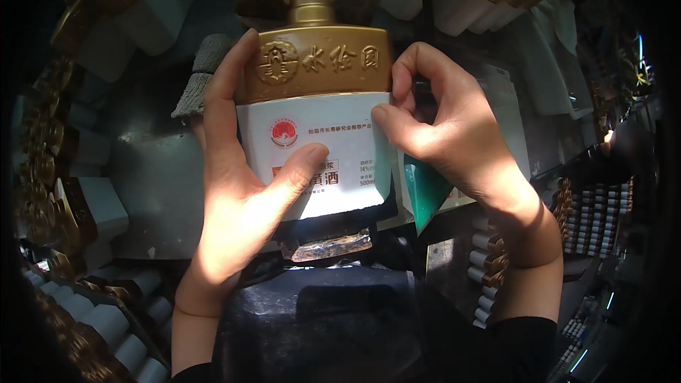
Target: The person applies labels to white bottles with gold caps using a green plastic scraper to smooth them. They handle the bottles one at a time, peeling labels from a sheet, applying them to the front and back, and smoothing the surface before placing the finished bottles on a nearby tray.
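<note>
A flat, wide bottle (pixel 316 163) with a gold embossed shoulder, a gold neck and a white printed label stands upright before me, tilted slightly back. My left hand (pixel 245 170) grips its left side, thumb across the front of the label and fingers along the edge. Grey knitted covering (pixel 201 74) shows on one of that hand's fingers. At the bottle's right edge is my right hand (pixel 443 113), its thumb pressed on the label's border and its fingers curled. From under this palm sticks out a pointed green plastic scraper (pixel 424 191); its grip is partly hidden.
More gold-and-white bottles (pixel 152 10) stand at the back left, and others (pixel 475 0) at the back right. Rows of bottles (pixel 106 319) fill the lower left. White sheets (pixel 500 106) lie right of my hand on the grey worktop (pixel 170 198). A dark padded surface (pixel 319 326) is nearest me.
</note>
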Available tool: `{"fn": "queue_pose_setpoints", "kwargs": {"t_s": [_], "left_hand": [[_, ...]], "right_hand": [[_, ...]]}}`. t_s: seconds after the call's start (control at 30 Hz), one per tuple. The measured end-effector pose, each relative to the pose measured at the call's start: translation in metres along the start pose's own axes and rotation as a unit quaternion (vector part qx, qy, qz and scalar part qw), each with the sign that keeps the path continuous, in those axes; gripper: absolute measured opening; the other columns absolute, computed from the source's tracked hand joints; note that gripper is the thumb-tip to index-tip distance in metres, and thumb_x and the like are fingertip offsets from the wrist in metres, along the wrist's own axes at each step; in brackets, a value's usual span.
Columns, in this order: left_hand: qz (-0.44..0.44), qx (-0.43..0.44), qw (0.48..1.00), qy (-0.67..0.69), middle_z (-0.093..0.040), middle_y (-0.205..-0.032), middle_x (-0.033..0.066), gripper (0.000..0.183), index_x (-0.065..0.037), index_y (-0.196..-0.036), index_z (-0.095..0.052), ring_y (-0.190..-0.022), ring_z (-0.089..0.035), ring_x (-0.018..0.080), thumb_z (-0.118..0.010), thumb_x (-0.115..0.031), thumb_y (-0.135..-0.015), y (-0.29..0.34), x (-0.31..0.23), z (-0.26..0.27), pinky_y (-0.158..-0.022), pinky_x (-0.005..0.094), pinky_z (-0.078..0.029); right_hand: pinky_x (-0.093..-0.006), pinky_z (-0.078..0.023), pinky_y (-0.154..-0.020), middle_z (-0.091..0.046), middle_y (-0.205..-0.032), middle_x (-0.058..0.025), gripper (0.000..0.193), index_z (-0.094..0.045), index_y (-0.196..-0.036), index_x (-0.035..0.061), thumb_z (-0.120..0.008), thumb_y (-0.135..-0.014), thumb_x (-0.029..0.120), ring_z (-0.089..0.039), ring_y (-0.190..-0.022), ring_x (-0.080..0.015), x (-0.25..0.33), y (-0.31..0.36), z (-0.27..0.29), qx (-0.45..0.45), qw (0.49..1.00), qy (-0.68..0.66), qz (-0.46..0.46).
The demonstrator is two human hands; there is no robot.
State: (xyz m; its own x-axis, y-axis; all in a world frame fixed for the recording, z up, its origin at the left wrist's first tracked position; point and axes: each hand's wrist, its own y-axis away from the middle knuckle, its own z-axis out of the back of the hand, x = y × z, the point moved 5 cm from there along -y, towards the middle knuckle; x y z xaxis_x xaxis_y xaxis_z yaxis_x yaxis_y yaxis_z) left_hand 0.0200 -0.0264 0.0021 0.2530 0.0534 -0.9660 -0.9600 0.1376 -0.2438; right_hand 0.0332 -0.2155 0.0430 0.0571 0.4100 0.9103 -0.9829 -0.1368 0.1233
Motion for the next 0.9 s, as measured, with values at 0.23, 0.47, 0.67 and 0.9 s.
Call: {"fn": "queue_pose_setpoints", "kwargs": {"t_s": [0.23,0.47,0.67,0.9], "left_hand": [[-0.024,0.016,0.999,0.018,-0.034,-0.145,0.018,0.095,-0.011,-0.151,-0.021,-0.126,-0.047,0.0313,-0.076,-0.024,-0.074,-0.002,0.0,0.0,-0.104,0.0423,-0.045],[-0.025,0.018,0.999,0.01,-0.035,-0.145,0.0171,0.094,-0.012,-0.15,-0.022,-0.127,-0.047,0.031,-0.076,-0.025,-0.075,-0.002,0.0,-0.001,-0.104,0.0421,-0.045],[-0.025,0.017,0.999,0.014,-0.036,-0.144,0.017,0.093,-0.011,-0.15,-0.022,-0.127,-0.047,0.0313,-0.076,-0.026,-0.076,-0.001,0.001,0.0,-0.104,0.042,-0.045],[-0.032,0.037,0.998,0.025,-0.037,-0.14,0.0186,0.086,-0.006,-0.149,-0.022,-0.126,-0.047,0.0283,-0.072,-0.009,-0.079,-0.001,-0.004,-0.002,-0.101,0.0381,-0.046]], "right_hand": [[-0.0201,-0.042,-0.067,-0.051,-0.077,0.0012,0.027,-0.047,-0.083,0.0063,-0.073,-0.076,0.012,-0.047,-0.071,-0.0051,0.008,-0.002,-0.001,0.003,0.999,0.053,-0.006],[-0.0202,-0.044,-0.064,-0.052,-0.077,0.0002,0.032,-0.047,-0.086,0.0072,-0.075,-0.079,0.022,-0.05,-0.069,-0.0055,0.004,-0.002,0.004,0.044,0.999,0.02,0.004],[-0.0205,-0.047,-0.062,-0.052,-0.079,0.0,0.028,-0.049,-0.085,0.006,-0.072,-0.083,0.021,-0.053,-0.069,-0.007,0.009,-0.005,0.007,0.064,0.996,0.053,0.006],[-0.0274,-0.049,-0.06,-0.057,-0.071,-0.0075,0.03,-0.051,-0.082,-0.0005,-0.071,-0.078,0.022,-0.058,-0.065,-0.0144,0.014,-0.008,0.007,0.061,0.99,0.121,0.038]]}}
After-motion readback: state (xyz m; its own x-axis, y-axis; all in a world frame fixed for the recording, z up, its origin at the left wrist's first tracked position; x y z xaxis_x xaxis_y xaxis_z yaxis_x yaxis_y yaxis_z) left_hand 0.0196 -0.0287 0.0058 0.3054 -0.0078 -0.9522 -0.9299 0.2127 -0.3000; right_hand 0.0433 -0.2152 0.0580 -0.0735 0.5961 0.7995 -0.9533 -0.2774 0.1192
